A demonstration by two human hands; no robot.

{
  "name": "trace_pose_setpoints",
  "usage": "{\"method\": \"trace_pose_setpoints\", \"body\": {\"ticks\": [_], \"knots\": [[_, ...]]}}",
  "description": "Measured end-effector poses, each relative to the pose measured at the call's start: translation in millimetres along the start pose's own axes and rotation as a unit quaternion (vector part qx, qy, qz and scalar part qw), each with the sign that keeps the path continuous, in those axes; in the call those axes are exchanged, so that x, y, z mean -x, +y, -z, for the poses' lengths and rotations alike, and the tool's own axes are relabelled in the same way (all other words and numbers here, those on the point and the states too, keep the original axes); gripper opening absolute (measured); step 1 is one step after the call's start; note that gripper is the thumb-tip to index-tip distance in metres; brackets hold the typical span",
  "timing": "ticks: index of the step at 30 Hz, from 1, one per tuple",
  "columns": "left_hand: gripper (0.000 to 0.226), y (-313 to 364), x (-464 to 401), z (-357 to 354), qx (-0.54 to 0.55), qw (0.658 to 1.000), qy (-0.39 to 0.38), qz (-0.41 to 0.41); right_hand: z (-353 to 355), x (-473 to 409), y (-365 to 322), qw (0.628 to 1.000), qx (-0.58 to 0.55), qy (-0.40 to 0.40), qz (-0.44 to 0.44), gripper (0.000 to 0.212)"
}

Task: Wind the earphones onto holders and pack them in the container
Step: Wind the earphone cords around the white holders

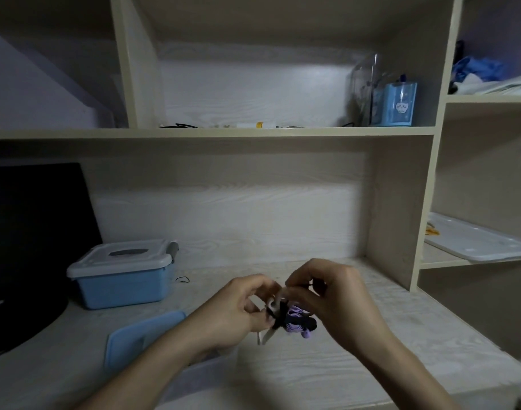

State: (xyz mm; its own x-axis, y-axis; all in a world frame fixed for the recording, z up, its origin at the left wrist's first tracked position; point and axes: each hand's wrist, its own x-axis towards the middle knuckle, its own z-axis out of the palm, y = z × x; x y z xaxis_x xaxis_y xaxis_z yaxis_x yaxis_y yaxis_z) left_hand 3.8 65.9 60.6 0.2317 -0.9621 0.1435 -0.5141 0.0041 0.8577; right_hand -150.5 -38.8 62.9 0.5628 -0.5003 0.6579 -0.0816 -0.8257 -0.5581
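Above the desk's middle, my left hand (241, 312) grips a small holder (268, 332) with a pale tab sticking out below and a purple and black figure (297, 322) on it. Black earphone cable (278, 316) is wrapped around the holder. My right hand (330, 297) pinches a strand of that cable just above the holder. A blue container with a grey lid (120, 273) stands closed at the left. A flat blue lid (144, 338) lies on the desk in front of it, with a clear container (206, 371) partly hidden under my left forearm.
A dark monitor (31, 238) fills the left edge. A short black cable piece (183, 280) lies beside the blue container. Shelf walls rise behind and to the right; a white tray (475, 241) sits on the right shelf. Small items and a blue box (399, 105) occupy the upper shelf.
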Motion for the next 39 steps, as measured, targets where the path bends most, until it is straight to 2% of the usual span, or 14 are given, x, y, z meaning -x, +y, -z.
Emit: {"method": "trace_pose_setpoints", "body": {"ticks": [3,6,13,18,23,28,31,34,39], "knots": [[0.033,-1.5,2.5,-0.6,0.083,0.996,-0.036,0.015,4.6,-3.8,4.8,0.995,-0.087,-0.003,-0.049,0.011],[0.033,-5.1,3.1,0.0,0.115,0.992,-0.047,0.028,6.7,-4.1,7.0,0.979,-0.184,0.003,-0.089,0.010],[0.037,-9.1,5.1,-0.2,0.210,0.972,-0.100,0.044,-0.1,0.1,22.2,0.913,-0.366,-0.022,-0.181,0.009],[0.044,-6.0,3.8,1.1,0.268,0.959,-0.084,0.038,-17.8,12.1,32.4,0.874,-0.433,-0.042,-0.218,0.031],[0.039,-6.3,2.1,-1.8,0.298,0.953,-0.020,0.044,-34.6,28.7,36.2,0.861,-0.454,-0.040,-0.226,0.018],[0.041,-3.6,-0.6,-2.2,0.335,0.939,0.051,0.048,-49.6,42.5,32.4,0.866,-0.440,-0.033,-0.236,0.021],[0.035,-1.3,-0.3,-3.7,0.338,0.937,0.074,0.050,-55.6,46.7,23.1,0.875,-0.425,-0.036,-0.227,0.008],[0.031,-1.2,-0.6,-4.8,0.302,0.946,0.104,0.048,-58.7,47.8,18.7,0.874,-0.422,-0.031,-0.241,0.018],[0.026,-1.8,-1.6,-6.3,0.189,0.967,0.169,0.025,-58.1,46.2,10.1,0.897,-0.362,-0.034,-0.252,0.023]]}}
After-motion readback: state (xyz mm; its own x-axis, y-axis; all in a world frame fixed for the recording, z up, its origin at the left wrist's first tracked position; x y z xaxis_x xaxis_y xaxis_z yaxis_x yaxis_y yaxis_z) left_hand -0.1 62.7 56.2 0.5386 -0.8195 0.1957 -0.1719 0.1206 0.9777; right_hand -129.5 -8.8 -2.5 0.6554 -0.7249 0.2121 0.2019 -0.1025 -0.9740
